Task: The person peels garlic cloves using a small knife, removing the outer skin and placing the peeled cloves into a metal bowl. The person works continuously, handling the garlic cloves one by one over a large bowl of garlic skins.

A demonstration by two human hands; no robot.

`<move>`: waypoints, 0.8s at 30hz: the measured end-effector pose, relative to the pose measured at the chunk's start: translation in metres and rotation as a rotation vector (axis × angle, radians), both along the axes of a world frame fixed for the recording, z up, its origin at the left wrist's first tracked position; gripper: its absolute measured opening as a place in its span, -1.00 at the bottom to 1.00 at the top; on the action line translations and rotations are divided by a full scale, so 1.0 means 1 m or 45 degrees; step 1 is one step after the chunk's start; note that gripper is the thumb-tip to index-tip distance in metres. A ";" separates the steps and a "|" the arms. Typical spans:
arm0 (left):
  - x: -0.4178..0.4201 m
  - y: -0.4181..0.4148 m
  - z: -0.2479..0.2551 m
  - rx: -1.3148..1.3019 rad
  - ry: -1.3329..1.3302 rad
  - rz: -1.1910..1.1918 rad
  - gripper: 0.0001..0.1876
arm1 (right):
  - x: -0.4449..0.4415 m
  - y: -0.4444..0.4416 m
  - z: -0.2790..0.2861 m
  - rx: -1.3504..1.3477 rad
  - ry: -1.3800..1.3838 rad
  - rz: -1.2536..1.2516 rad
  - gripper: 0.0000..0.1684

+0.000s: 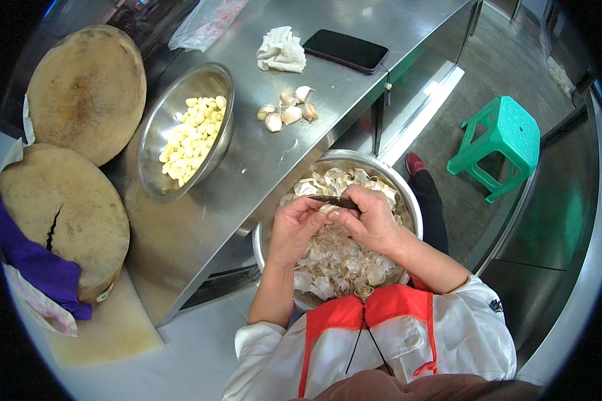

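Note:
Between the fingers of my left hand [297, 226] is a garlic clove [327, 208], partly hidden by the fingertips. My right hand [372, 216] grips a small dark-bladed knife [337, 201], its blade lying across the clove, and the right thumb presses near it. Both hands are above a large metal basin [415, 205] full of papery garlic skins [348, 258]. On the steel counter, a metal bowl [223, 131] holds many peeled garlic cloves [193, 138]. Several unpeeled cloves [291, 115] lie loose on the counter beyond my hands.
A crumpled white cloth [282, 50], a phone [347, 51] and a plastic bag [208, 22] rest on the steel counter [190, 240]. Two round wooden chopping blocks [88, 95] stand left, with a purple cloth [35, 265] over the nearer. A green plastic stool [511, 130] is right.

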State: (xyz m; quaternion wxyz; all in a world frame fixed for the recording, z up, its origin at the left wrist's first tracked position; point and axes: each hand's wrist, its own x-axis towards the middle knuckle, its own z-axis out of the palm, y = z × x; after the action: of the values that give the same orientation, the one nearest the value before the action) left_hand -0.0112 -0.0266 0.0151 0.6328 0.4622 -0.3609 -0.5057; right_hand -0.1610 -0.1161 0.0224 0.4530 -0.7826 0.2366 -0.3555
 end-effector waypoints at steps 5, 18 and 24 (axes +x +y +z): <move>0.000 -0.002 -0.003 -0.042 0.012 -0.015 -0.79 | 0.003 0.001 -0.002 -0.046 -0.035 0.001 -0.74; -0.006 -0.005 0.002 0.011 0.351 0.127 -0.72 | 0.001 0.008 -0.005 -0.173 -0.134 0.319 -0.74; 0.006 -0.009 0.000 -0.035 0.500 0.137 -0.70 | 0.000 0.011 0.001 0.028 -0.189 0.328 -0.80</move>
State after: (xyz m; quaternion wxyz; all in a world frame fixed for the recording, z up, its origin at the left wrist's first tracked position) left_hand -0.0052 -0.0354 0.0152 0.7234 0.3647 -0.2123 -0.5464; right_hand -0.1609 -0.1048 0.0233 0.5196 -0.7730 0.1040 -0.3490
